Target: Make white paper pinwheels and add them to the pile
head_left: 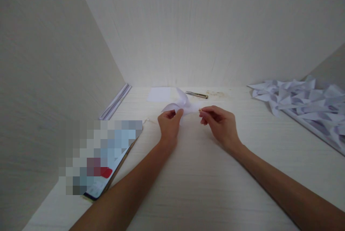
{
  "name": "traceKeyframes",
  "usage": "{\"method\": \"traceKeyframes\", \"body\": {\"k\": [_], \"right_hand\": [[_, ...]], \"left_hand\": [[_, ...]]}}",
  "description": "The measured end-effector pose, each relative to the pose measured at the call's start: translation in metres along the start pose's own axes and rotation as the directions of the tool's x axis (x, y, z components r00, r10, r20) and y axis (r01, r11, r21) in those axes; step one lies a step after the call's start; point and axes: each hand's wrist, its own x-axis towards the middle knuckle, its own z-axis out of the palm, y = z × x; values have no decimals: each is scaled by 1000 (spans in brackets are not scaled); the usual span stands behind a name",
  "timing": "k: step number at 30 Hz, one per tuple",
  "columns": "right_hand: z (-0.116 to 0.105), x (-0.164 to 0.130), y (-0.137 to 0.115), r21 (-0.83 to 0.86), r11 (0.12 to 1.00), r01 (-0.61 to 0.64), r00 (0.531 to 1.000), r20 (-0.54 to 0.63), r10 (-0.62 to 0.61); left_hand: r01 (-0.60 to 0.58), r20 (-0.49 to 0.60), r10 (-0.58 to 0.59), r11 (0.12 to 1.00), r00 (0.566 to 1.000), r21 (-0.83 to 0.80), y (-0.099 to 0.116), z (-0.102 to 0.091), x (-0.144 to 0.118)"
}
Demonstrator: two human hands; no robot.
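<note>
**Folding white paper on a pale desk**

Stretching from the front edge to the back wall is the big pale wooden desk (194,188). It has light walls on 3 sides, so it looks like a little booth.

Next in size is the pile of folded white paper shapes (304,103). It lies on the right side of the desk, well apart from the hands. The shapes are pointy and lie on top of each other.

On the left side lies a flat card or packet (107,173). Most of it is blurred, so I cannot tell what it is. A red patch shows on it. Behind it, some long thin white strips (115,102) lie along the left wall.

In the middle of the desk are the 2 bare hands. The left hand (169,123) is curled, and its thumb and fingers pinch the white paper piece (183,105). The right hand (219,121) is curled too, with its fingertips pressed together just beside the right end of the paper. It seems to pinch that end, but I cannot tell for sure. The paper piece is held between both hands, near the back of the desk. It is bent and has flaps that stick up.

Behind the paper lies a small flat white sheet (159,94). Just right of it, near the back wall, lies a thin metal tool (197,95), too small to name.
</note>
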Motion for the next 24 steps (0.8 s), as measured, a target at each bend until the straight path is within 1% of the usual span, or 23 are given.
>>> {"method": "traceKeyframes", "body": {"k": [2,4,6,10,13,17,19,24], "right_hand": [[0,-7,2,-152,980,131,990,74,-120],[-1,-11,5,-277,925,259,963,140,-228],[-1,-11,7,-338,887,316,948,148,-281],[0,-9,6,-362,891,276,961,80,-265],[0,-10,5,-371,891,262,965,90,-246],[0,-11,5,-371,880,297,955,103,-279],[0,-12,6,-381,877,294,956,99,-277],[0,-11,7,-377,884,277,961,93,-262]], "left_hand": [[21,46,-21,1000,999,-1,1,2,-5],[49,87,-49,999,995,1,2,4,-9],[65,120,-62,998,991,-17,2,4,-10],[72,145,-66,997,987,-42,2,5,-11],[59,140,-56,998,989,-20,2,5,-12],[41,129,-40,999,991,-4,2,5,-13],[33,131,-34,999,991,9,1,5,-13],[-26,144,17,998,989,61,-2,4,-12]]}}
